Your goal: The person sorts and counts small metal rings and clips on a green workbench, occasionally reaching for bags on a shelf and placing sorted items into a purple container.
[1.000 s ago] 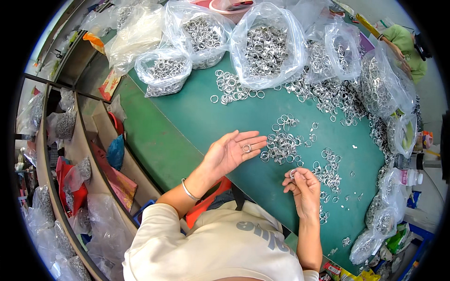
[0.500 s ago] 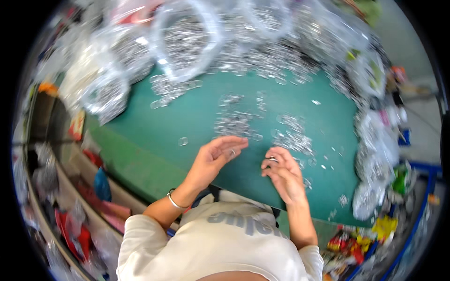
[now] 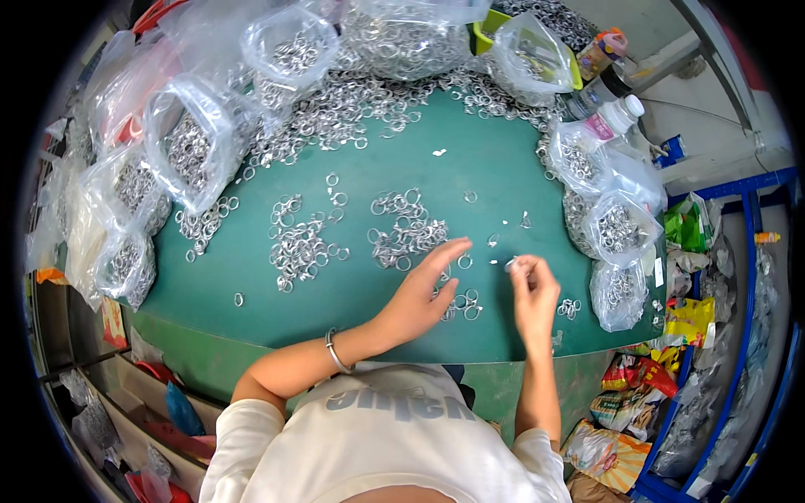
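Observation:
My left hand (image 3: 422, 289) reaches over the green table, fingers stretched and thumb apart, at the near edge of a pile of silver metal rings (image 3: 404, 230). Nothing shows in its grasp. A few loose rings (image 3: 472, 305) lie by its thumb. To the right, my right hand (image 3: 535, 293) pinches a small silver ring (image 3: 511, 264) between thumb and fingertips, just above the table; the fingers partly cover it. Left of the middle pile is a second ring pile (image 3: 300, 254). A small cluster of rings (image 3: 569, 308) sits right of my right hand.
Clear plastic bags full of rings (image 3: 186, 151) line the left and far sides. More ring bags (image 3: 619, 226) and a white bottle (image 3: 616, 117) stand on the right. Loose rings (image 3: 335, 113) heap along the back. Beyond the right edge is a blue rack (image 3: 749, 218).
The view has swung to the right, so the piles appear farther left. My left hand has spread its fingers over the pile's edge. My right hand has moved right with the ring.

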Motion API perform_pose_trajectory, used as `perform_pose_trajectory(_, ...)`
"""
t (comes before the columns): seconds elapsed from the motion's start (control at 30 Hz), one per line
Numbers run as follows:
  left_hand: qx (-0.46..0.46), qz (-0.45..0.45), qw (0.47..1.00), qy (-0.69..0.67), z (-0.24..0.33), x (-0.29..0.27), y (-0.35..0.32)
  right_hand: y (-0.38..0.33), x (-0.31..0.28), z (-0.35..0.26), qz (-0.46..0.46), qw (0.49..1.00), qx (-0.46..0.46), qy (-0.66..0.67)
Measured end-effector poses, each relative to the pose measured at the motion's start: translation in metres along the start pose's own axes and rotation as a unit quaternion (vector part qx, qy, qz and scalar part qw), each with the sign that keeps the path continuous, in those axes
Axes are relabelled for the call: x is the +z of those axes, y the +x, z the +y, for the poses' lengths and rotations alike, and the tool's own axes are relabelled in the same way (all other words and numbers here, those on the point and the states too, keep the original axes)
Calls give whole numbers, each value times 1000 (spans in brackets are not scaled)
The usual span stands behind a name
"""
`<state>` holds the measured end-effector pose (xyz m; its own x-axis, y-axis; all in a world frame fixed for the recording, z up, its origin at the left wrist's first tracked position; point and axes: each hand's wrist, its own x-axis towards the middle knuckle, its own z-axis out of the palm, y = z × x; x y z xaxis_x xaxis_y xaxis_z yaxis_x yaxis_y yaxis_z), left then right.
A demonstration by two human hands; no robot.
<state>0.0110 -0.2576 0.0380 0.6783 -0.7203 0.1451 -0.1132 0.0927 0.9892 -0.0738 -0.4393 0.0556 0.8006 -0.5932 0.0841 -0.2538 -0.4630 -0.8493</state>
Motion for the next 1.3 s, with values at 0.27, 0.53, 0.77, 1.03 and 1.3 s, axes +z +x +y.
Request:
perform_pose_trajectory(0.27, 174, -189, 844, 470, -23, 15, 62, 56, -16, 54, -26, 987, -52, -153)
perform_pose_trajectory(0.53, 196, -194, 848, 453, -42, 3, 72, 79, -85, 9, -40, 999, -33, 1)
perform_pose_trajectory(0.77, 206, -151, 865, 432, -43, 4, 75, 128, -142, 5, 149, 988, -48, 17)
perform_pose_trajectory(1.03, 155, -132, 886, 417, -34, 16, 96, 106, -143, 18, 152, 975, -11, -162)
perform_pose_trajectory(1.3, 163, -136, 893, 397, -53, 41, 143, 100, -149, 37, 162, 985, -26, -45)
